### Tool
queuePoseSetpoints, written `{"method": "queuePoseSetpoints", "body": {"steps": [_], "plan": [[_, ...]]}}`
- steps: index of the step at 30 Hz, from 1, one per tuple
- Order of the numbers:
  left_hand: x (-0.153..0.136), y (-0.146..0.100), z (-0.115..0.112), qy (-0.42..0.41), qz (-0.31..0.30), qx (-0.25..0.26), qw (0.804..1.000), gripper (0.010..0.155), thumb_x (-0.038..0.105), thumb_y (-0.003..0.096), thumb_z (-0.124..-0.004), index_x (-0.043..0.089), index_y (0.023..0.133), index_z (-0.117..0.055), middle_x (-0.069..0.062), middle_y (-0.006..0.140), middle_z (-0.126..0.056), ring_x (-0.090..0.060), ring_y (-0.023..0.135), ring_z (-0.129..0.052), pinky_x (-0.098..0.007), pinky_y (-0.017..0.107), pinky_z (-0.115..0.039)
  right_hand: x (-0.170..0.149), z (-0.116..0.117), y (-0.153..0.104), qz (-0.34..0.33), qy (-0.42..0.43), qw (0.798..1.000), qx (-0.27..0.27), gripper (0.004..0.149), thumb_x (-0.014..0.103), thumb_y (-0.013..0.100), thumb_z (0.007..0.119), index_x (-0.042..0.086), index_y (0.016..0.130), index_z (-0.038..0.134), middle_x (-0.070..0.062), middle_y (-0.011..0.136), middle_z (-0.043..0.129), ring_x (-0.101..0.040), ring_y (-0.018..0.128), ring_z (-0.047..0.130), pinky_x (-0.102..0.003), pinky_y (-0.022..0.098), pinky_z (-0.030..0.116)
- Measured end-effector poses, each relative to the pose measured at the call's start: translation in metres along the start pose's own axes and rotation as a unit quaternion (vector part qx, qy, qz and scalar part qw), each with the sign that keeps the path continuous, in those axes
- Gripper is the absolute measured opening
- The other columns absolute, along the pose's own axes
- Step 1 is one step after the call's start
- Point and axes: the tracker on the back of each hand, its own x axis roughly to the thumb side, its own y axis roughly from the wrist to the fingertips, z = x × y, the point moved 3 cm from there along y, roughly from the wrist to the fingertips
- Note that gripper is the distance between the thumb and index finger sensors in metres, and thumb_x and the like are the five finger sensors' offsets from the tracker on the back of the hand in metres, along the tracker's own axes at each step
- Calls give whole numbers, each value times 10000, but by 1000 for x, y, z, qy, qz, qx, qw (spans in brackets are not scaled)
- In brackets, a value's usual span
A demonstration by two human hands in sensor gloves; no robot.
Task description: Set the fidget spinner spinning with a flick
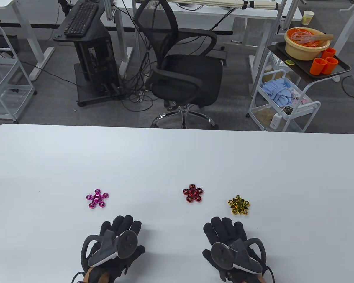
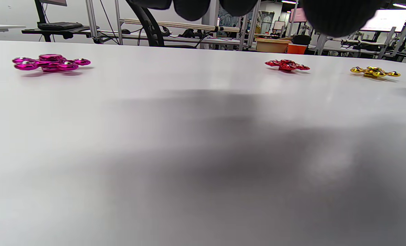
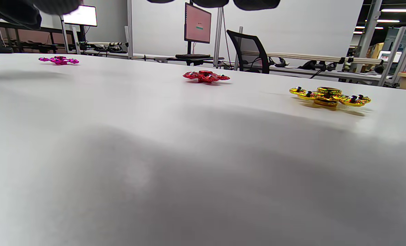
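Three five-armed fidget spinners lie flat on the white table (image 1: pixel 177 153): a magenta one (image 1: pixel 97 198) on the left, a red one (image 1: pixel 193 193) in the middle, a gold one (image 1: pixel 239 205) on the right. My left hand (image 1: pixel 122 228) rests palm down near the front edge, just below and right of the magenta spinner, holding nothing. My right hand (image 1: pixel 224 230) rests palm down below the red and gold spinners, also empty. The left wrist view shows magenta (image 2: pixel 51 62), red (image 2: pixel 287 65) and gold (image 2: pixel 374 71). The right wrist view shows magenta (image 3: pixel 58 60), red (image 3: pixel 206 76) and gold (image 3: pixel 329 95).
Beyond the table's far edge stand a black office chair (image 1: pixel 185 70), a computer stand with a keyboard (image 1: pixel 88 44) and a white cart (image 1: pixel 295 88) carrying a bowl and orange cups. All are off the table.
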Motion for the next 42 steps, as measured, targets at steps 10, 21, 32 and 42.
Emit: {"method": "queuePoseSetpoints", "body": {"steps": [10, 21, 32, 42], "plan": [[-62, 20, 32, -69, 84, 25, 994, 801, 628, 444, -691, 311, 1049, -272, -56, 1196, -221, -327, 1144, -288, -661, 787, -300, -2, -1, -1, -2, -7, 1000, -3, 732, 589, 468, 585, 236, 1037, 289, -137, 1134, 219, -498, 1014, 285, -692, 724, 263], [-132, 83, 19, -71, 165, -45, 983, 888, 591, 410, -808, 339, 1037, -233, -73, 1186, -154, -417, 1132, -340, -651, 790, -374, -6, 1, 0, 1, -2, 1000, 10, 729, 587, 469, 585, 236, 1037, 293, -139, 1134, 223, -498, 1014, 286, -693, 723, 264], [-153, 124, 4, -20, 177, -135, 975, 863, 551, 390, -878, 373, 1024, -320, -112, 1182, -222, -446, 1098, -487, -630, 773, -503, -6, 3, 1, -2, 1, 1000, 25, 726, 585, 471, 585, 236, 1037, 294, -138, 1134, 224, -498, 1014, 288, -693, 723, 266], [-164, 131, -4, -37, 193, -156, 968, 814, 555, 390, -870, 360, 1021, -394, -148, 1171, -319, -451, 1062, -544, -623, 757, -550, -5, 3, 2, -5, 5, 1000, 27, 725, 584, 471, 585, 236, 1037, 296, -139, 1134, 226, -496, 1008, 314, -693, 723, 268]]}}
